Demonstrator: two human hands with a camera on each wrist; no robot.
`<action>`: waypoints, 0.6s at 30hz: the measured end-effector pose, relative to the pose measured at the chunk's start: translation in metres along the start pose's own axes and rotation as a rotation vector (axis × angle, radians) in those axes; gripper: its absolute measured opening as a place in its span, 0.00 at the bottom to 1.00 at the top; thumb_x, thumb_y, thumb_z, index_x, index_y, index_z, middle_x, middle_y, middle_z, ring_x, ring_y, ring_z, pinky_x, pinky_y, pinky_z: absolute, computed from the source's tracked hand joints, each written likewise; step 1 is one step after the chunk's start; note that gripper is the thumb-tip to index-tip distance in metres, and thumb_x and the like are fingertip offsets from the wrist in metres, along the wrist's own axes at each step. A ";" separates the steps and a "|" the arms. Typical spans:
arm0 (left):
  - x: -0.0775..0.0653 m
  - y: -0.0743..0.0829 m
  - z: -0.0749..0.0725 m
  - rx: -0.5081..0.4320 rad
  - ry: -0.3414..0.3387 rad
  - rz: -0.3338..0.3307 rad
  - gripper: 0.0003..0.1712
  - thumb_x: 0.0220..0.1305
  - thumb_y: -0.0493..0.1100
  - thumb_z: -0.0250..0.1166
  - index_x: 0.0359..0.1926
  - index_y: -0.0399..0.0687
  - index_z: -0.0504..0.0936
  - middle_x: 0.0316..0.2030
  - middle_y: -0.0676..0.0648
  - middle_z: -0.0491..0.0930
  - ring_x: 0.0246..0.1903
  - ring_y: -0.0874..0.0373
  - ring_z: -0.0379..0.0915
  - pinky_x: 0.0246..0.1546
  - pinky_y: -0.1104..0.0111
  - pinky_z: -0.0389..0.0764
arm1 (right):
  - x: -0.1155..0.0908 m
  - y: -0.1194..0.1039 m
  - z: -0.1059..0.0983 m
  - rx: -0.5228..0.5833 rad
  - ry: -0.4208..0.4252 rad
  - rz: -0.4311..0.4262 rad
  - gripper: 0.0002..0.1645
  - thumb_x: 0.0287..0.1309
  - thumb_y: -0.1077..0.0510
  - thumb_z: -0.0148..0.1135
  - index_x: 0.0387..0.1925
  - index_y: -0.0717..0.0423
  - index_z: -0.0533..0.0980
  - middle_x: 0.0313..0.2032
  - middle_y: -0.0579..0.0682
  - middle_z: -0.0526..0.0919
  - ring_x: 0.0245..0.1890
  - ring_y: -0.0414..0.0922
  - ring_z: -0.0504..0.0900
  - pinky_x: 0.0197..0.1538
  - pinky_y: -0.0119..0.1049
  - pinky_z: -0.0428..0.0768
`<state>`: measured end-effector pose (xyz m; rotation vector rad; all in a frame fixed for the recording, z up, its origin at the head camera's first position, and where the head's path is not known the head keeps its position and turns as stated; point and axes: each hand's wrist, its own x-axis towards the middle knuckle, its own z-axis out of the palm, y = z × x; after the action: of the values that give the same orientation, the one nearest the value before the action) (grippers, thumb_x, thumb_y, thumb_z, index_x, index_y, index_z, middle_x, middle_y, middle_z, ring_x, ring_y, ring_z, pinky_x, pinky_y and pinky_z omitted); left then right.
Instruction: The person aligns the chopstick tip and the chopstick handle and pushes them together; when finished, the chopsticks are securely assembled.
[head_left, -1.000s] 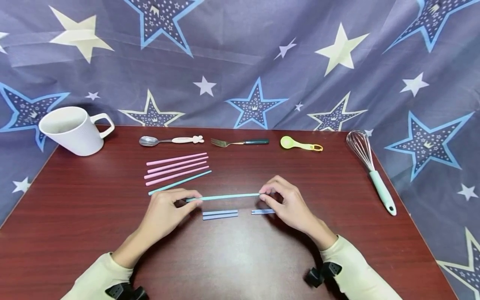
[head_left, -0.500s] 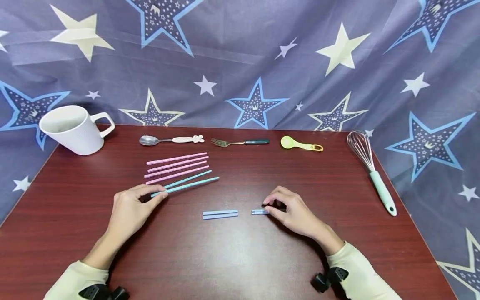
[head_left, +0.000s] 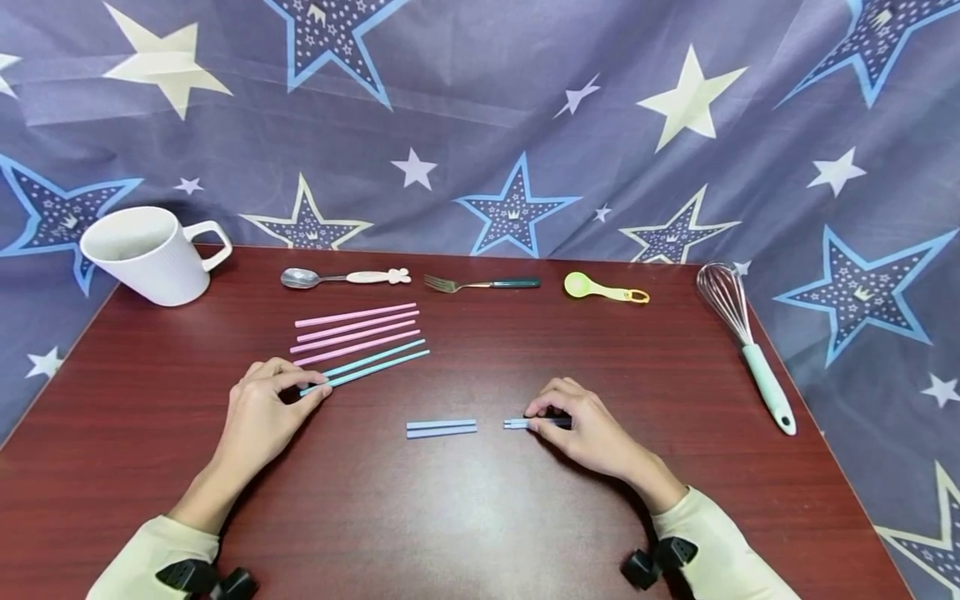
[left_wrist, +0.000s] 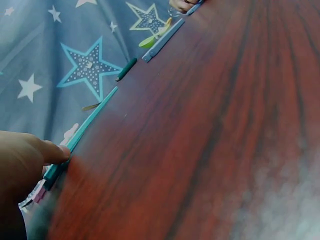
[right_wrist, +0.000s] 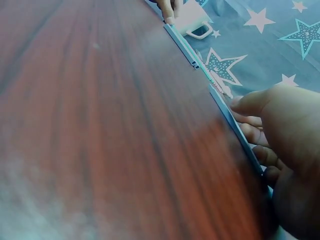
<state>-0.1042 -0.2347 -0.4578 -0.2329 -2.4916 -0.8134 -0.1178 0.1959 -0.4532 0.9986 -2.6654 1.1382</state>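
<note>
My left hand point(head_left: 258, 412) pinches the left end of a teal chopstick point(head_left: 390, 364), which lies just below a second teal chopstick point(head_left: 375, 356). The left wrist view shows thumb and finger on that teal chopstick point(left_wrist: 90, 120). Above them lie several pink chopsticks point(head_left: 356, 329), roughly parallel. My right hand point(head_left: 585, 425) pinches a pair of short blue sticks point(head_left: 515, 424) on the table; most of their length is hidden behind the fingers. In the right wrist view the blue stick point(right_wrist: 227, 115) runs beside the curled fingers. Left of it lies another pair of short blue sticks point(head_left: 441, 425).
Along the back lie a spoon point(head_left: 300, 278), a fork point(head_left: 442, 284) and a yellow-green measuring spoon point(head_left: 579, 285). A white mug point(head_left: 153, 262) stands at the back left. At the right lies a whisk point(head_left: 767, 383). A star-patterned cloth point(head_left: 450, 100) hangs behind the table.
Both hands held one teal chopstick. The right hand let go of it and came down onto the blue sticks; the left hand moved left and laid it beside the other teal one.
</note>
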 end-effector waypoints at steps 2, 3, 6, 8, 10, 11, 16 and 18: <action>0.000 -0.001 0.001 0.002 -0.001 -0.004 0.08 0.48 0.35 0.82 0.31 0.50 0.92 0.29 0.49 0.83 0.32 0.58 0.67 0.32 0.69 0.63 | 0.000 0.001 0.000 0.000 0.000 -0.003 0.08 0.58 0.60 0.75 0.38 0.47 0.85 0.36 0.39 0.83 0.38 0.38 0.77 0.41 0.33 0.76; 0.000 -0.001 0.002 0.004 -0.001 -0.006 0.08 0.48 0.36 0.81 0.31 0.50 0.92 0.29 0.49 0.82 0.31 0.58 0.66 0.31 0.69 0.63 | -0.001 0.002 0.000 -0.001 -0.001 -0.003 0.08 0.58 0.60 0.75 0.38 0.47 0.85 0.36 0.38 0.83 0.38 0.38 0.77 0.41 0.33 0.76; 0.001 -0.001 0.002 0.008 -0.005 -0.012 0.08 0.49 0.36 0.81 0.31 0.50 0.92 0.28 0.49 0.82 0.31 0.58 0.65 0.31 0.68 0.62 | -0.001 0.002 0.000 -0.003 0.001 0.001 0.08 0.58 0.60 0.75 0.38 0.46 0.85 0.36 0.38 0.83 0.38 0.37 0.77 0.41 0.32 0.76; 0.000 -0.001 0.002 0.014 -0.006 -0.016 0.07 0.49 0.36 0.81 0.31 0.50 0.92 0.28 0.49 0.82 0.31 0.58 0.65 0.32 0.67 0.62 | 0.000 0.002 0.001 -0.004 0.003 0.001 0.08 0.58 0.60 0.75 0.38 0.46 0.85 0.36 0.38 0.83 0.38 0.37 0.76 0.41 0.32 0.76; 0.000 -0.001 0.002 0.019 -0.008 -0.020 0.07 0.49 0.36 0.81 0.30 0.50 0.92 0.28 0.49 0.82 0.31 0.57 0.66 0.32 0.65 0.62 | 0.000 0.002 0.001 -0.006 0.005 -0.001 0.08 0.58 0.60 0.75 0.38 0.46 0.85 0.35 0.37 0.83 0.38 0.37 0.76 0.41 0.32 0.76; 0.000 -0.001 0.002 0.021 -0.010 -0.021 0.07 0.49 0.36 0.81 0.30 0.50 0.92 0.28 0.49 0.82 0.32 0.57 0.66 0.32 0.64 0.62 | 0.000 0.002 0.002 -0.007 0.005 -0.002 0.08 0.58 0.60 0.75 0.38 0.46 0.85 0.35 0.37 0.83 0.38 0.37 0.76 0.41 0.32 0.76; 0.000 0.001 0.001 0.022 -0.026 -0.027 0.07 0.49 0.36 0.81 0.30 0.49 0.92 0.28 0.49 0.81 0.32 0.55 0.66 0.33 0.60 0.62 | -0.001 0.002 0.002 -0.009 0.008 -0.005 0.08 0.57 0.61 0.75 0.37 0.46 0.85 0.35 0.37 0.82 0.37 0.36 0.76 0.41 0.31 0.75; 0.001 0.003 0.001 0.020 -0.026 -0.027 0.07 0.49 0.36 0.81 0.31 0.49 0.92 0.29 0.49 0.82 0.32 0.55 0.66 0.33 0.60 0.61 | -0.001 0.002 0.002 -0.010 0.010 -0.003 0.08 0.57 0.61 0.75 0.37 0.46 0.85 0.35 0.37 0.82 0.37 0.36 0.76 0.41 0.31 0.75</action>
<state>-0.1043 -0.2319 -0.4567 -0.2048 -2.5316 -0.8002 -0.1179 0.1959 -0.4560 0.9928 -2.6581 1.1257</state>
